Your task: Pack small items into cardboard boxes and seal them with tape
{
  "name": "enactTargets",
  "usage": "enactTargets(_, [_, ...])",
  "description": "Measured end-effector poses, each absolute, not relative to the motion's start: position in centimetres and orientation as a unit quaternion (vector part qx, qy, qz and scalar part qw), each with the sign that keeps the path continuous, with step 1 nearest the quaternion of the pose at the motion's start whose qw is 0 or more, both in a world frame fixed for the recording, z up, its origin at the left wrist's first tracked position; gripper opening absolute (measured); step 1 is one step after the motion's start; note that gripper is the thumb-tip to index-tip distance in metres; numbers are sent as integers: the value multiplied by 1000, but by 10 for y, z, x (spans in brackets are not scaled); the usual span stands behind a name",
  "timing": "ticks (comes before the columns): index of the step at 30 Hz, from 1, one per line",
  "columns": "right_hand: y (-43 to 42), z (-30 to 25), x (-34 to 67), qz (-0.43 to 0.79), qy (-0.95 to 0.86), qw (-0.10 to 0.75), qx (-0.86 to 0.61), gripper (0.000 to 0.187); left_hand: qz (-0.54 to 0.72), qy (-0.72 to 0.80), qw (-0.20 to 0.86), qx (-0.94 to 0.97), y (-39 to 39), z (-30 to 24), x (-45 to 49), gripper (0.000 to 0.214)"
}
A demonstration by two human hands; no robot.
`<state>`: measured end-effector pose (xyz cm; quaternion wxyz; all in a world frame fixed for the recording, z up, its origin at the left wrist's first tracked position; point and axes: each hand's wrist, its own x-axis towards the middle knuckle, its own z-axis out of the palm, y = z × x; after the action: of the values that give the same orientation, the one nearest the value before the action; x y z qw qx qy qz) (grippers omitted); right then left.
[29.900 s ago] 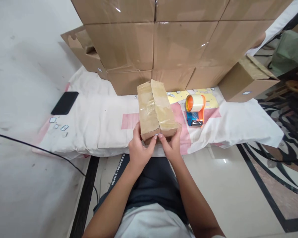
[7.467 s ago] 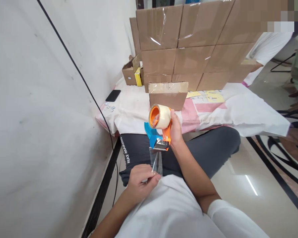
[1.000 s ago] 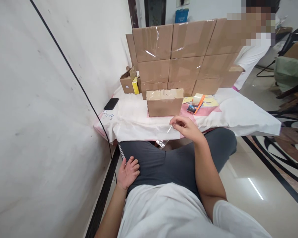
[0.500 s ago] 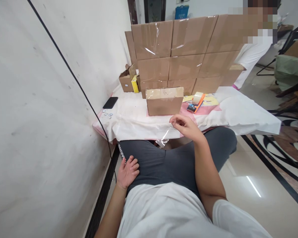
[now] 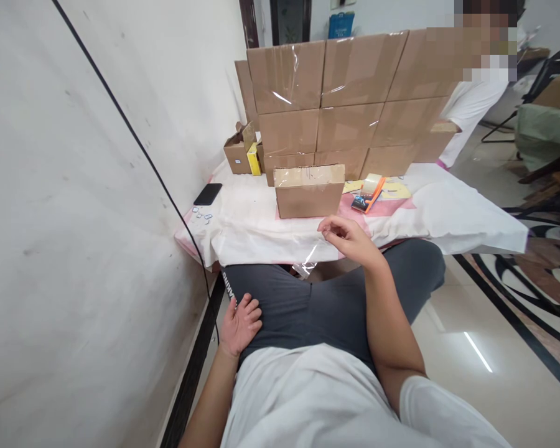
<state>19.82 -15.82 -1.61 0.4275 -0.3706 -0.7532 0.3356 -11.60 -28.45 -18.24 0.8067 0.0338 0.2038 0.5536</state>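
My left hand [image 5: 241,322] rests palm up on my left thigh, its fingers loosely curled and apart with nothing in them. My right hand [image 5: 348,239] is at the front edge of the table, fingers bent and thumb a little apart; I make out nothing between them. Just beyond it stands a small cardboard box [image 5: 309,200] with clear tape along its top. Below the fingers, a strip of clear tape [image 5: 307,264] hangs at the table edge; whether it touches the hand I cannot tell. An orange tape dispenser [image 5: 374,191] lies right of the box.
Stacked, taped cardboard boxes [image 5: 350,127] form a wall at the back of the cloth-covered table [image 5: 466,205]. A black phone [image 5: 208,194], an opened carton [image 5: 239,152] and a yellow box [image 5: 254,160] sit left. A black cable [image 5: 135,137] runs down the wall. Another person [image 5: 478,93] is behind the stack.
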Motion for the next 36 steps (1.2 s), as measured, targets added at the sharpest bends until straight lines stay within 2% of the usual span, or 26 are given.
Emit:
enactTargets(26, [-155, -10, 201, 281, -770, 422, -388, 10, 552, 171, 816, 23, -285, -185, -117, 19])
enactTargets(36, [-122, 38, 212, 142, -823, 388, -391, 13, 545, 166, 821, 35, -284, -184, -117, 21])
